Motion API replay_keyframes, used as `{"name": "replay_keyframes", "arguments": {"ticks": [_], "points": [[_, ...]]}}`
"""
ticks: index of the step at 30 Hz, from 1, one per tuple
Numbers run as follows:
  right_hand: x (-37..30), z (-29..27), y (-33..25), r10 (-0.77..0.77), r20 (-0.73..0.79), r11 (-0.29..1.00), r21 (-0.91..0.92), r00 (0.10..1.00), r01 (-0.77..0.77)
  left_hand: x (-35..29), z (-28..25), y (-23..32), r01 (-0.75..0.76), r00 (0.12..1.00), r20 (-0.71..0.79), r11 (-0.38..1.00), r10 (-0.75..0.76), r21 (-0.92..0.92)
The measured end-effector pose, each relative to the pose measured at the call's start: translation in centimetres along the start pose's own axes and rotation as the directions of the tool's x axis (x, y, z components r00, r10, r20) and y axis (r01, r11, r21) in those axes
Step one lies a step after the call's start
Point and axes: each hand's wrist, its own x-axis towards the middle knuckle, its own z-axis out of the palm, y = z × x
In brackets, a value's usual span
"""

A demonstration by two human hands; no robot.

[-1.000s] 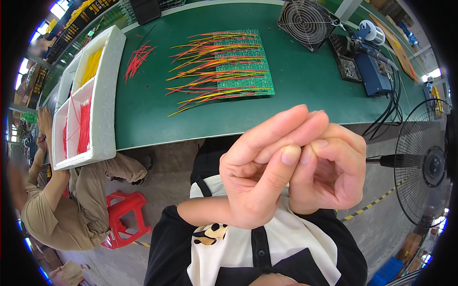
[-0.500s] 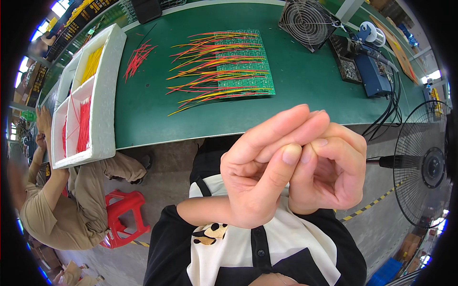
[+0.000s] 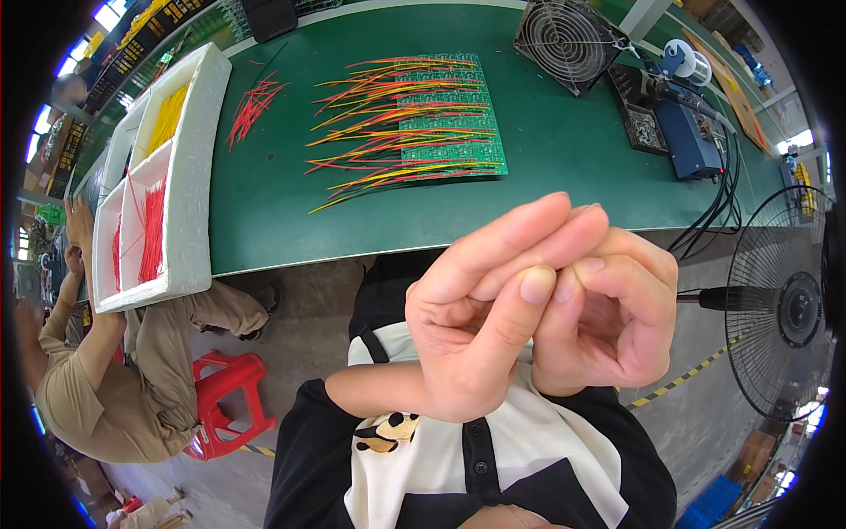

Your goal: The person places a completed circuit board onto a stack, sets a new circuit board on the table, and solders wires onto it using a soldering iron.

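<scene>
Circuit board [image 3: 493, 137]'s sitting top centre on the worktop [image 3: 273, 207], wires [image 3: 401, 135] lying across it; divided tray [image 3: 196, 167]'s over in the upper left, box fan [image 3: 564, 42] and soldering station [image 3: 690, 139] upper right.

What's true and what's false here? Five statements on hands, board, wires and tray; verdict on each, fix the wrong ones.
1. The left hand and right hand are together, fingertips close. True.
2. Red and yellow wires lie across the green circuit board and extend past its left edge. True.
3. The circuit board is held in the right hand. False: it lies on the green bench.
4. Loose red wires lie between the white foam tray and the board. True.
5. The tray holds only yellow wires. False: a yellow bundle and a red bundle sit in separate compartments.
</scene>
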Motion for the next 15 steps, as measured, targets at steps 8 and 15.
{"name": "replay_keyframes", "arguments": {"ticks": [8, 15], "points": [[-0.05, -0.12, 0.15, -0.005, 0.000, 1.000, 0.004, 1.000, 0.005, 0.00, 0.06, -0.14, -0.002, 1.000, -0.005, 1.000, 0.002, -0.009], [0.10, -0.10, -0.16, 0.002, 0.006, 1.000, 0.008, 1.000, -0.002, -0.07, 0.14, -0.03, -0.007, 1.000, -0.009, 1.000, 0.007, -0.012]]}}
